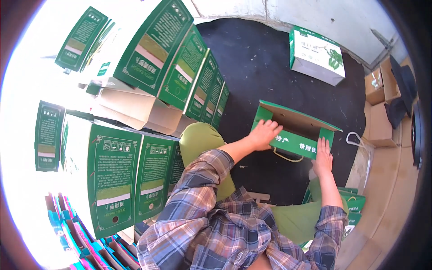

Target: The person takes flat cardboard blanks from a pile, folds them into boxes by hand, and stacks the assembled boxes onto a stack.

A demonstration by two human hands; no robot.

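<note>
Black tabletop (pixel 252 58): 1 open-top green box (pixel 292 143) btwn L hand (pixel 265 134) (half-curled, left end, hold unclear) & R hand (pixel 323 158) (near-flat, right end); 1 white-green carton (pixel 315 54) far right.

Our left hand (pixel 265 134) curls while our right hand (pixel 322 158) stretches flatter
Our bare left forearm (pixel 241 149) slants up to the right, its hand palm-down with fingers bent and slightly parted; our right forearm (pixel 332 192), bare too, rises more steeply, leaning a little left, its hand nearer our body, back turned up and fingers extended close together; the two hands stand apart
</note>
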